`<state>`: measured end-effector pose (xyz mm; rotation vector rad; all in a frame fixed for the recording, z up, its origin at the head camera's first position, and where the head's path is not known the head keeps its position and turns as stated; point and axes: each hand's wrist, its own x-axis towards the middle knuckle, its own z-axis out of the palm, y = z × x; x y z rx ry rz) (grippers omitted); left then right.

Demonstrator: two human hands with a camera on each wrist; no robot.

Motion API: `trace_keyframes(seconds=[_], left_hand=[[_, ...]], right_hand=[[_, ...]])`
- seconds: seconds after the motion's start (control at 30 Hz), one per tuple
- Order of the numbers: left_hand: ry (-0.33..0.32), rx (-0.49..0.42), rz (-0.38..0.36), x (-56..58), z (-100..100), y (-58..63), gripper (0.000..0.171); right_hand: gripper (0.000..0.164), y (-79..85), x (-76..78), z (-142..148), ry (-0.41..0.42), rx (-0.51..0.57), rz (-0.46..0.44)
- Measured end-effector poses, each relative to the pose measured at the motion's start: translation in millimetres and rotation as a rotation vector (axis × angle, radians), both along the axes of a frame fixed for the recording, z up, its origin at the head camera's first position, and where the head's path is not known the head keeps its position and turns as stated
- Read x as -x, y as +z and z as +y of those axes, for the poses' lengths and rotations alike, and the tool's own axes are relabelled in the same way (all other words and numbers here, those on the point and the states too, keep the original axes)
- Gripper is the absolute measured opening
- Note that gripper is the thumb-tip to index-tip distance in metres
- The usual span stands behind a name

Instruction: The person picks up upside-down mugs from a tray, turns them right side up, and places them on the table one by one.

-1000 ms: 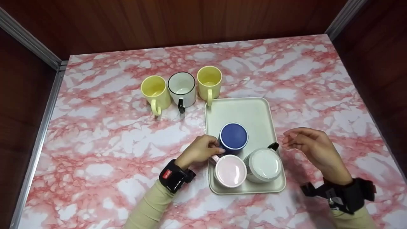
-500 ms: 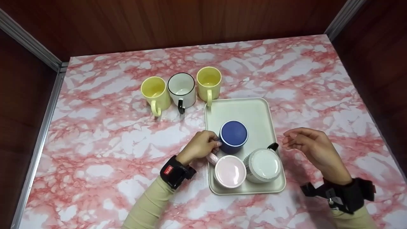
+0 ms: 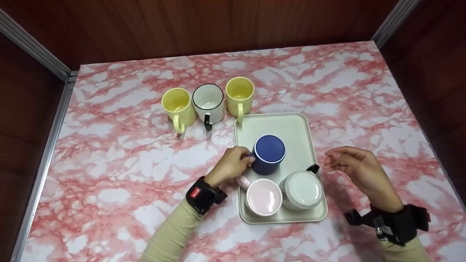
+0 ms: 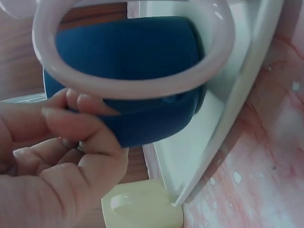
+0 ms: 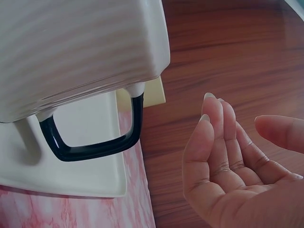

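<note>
A blue mug [image 3: 268, 154] stands upside down near the middle of a pale tray [image 3: 287, 123]. My left hand [image 3: 231, 162] pinches its handle at the left side, and the left wrist view has thumb and fingertips curled at the blue handle. Just in front, a pink mug [image 3: 264, 197] sits upside down, its handle [image 4: 137, 89] crossing the left wrist view before the blue mug. Beside it on the right is an upturned white mug [image 3: 303, 190] with a black handle [image 5: 90, 149]. My right hand [image 3: 358, 169] hovers right of the tray, holding nothing, its fingers loosely bent.
Behind the tray's left corner, a yellow mug [image 3: 240, 95], a white mug with a black rim [image 3: 214, 112] and another yellow mug [image 3: 185, 115] stand upright in a row. Wooden panels [image 3: 233, 25] enclose the pink marbled table [image 3: 120, 153].
My left hand has moved slightly away from the pink mug's handle, and the blue mug has shifted a little backward with it. My right hand has stayed in place.
</note>
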<state>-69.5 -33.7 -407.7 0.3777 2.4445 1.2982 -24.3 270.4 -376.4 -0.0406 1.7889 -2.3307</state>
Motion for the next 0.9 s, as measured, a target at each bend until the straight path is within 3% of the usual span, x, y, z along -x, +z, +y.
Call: trace_keyframes(seconds=[0.23,0.57,0.63,0.83,0.9], left_hand=[[0.102,-0.049,0.043,1.4,4,-2.5,0.02],[0.207,-0.161,-0.054,3.9,4,-4.2,0.024],[0.223,-0.208,-0.084,3.7,4,-2.1,0.025],[0.3,-0.444,-0.201,2.4,5,8.4,0.026],[0.323,-0.494,-0.221,1.3,5,14.1,0.024]], right_hand=[[0.016,0.9,0.4,-1,-0.015,0.009,0.015],[0.018,4.4,-0.4,-1,0.011,0.041,0.045],[0.018,6.0,-0.6,-3,0.036,0.07,0.063],[0.023,16.4,-1.1,-8,0.239,0.179,0.181],[0.023,21.1,-2.3,-12,0.271,0.184,0.199]])
